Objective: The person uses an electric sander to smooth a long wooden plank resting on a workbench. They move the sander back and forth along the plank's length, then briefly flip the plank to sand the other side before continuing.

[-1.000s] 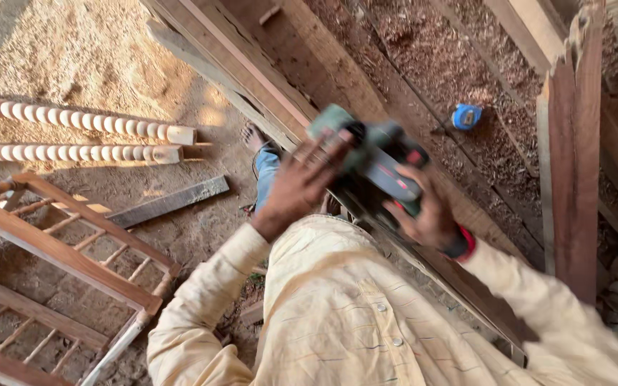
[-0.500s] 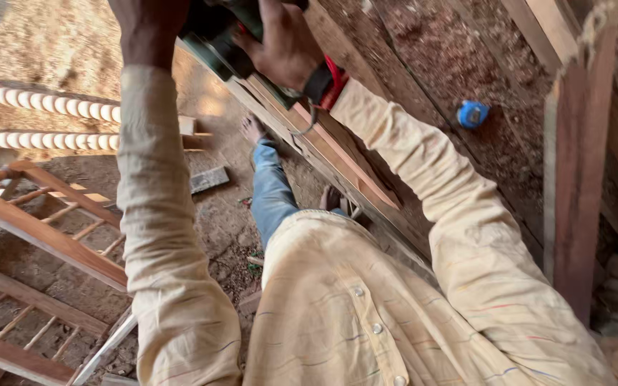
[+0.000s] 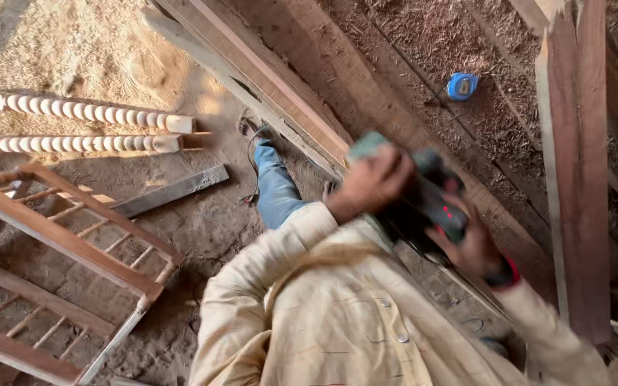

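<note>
Grip: both my hands closed on one green-and-black power planer (image 3: 423, 204); left hand (image 3: 373, 182) wrapped over its front knob, right hand (image 3: 477, 246) clamped round the rear handle, tool blurred and sitting on the long board (image 3: 309, 93) that runs diagonally in front of me. Risk, first item: blur suggests the tool is in motion, so a slack front hold could let it skip off the board's narrow edge toward my jeans-clad leg (image 3: 277, 189), which stands just beside the board. Second item: a dark cable (image 3: 252, 164) lies near my foot and could snag a step. Third item: blue tape measure (image 3: 461, 86) rests in the shavings well apart. Loose turned spindles (image 3: 87, 114) and a slatted wooden frame (image 3: 59, 236) crowd the sawdust floor, poor footing I judge.
</note>
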